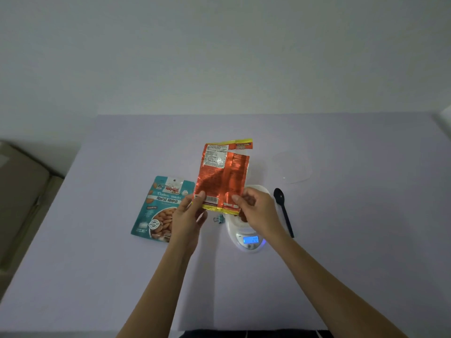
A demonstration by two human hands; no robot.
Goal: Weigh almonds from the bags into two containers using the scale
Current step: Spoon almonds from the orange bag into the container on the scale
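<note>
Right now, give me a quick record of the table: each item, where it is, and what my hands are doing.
orange bag: held upright above the table by both hands at its lower edge
left hand: fingers pinch the bag's lower left corner
right hand: fingers pinch the lower right corner
teal almond bag: flat, left of the scale
scale: display lit, almonds on it
black spoon: right of the scale
clear lid: far right

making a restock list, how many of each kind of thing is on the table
almond bags: 2, an orange bag held in both hands and a teal bag lying flat
scale: 1
black spoon: 1
clear lid: 1
small clip: 1
total: 6
</note>
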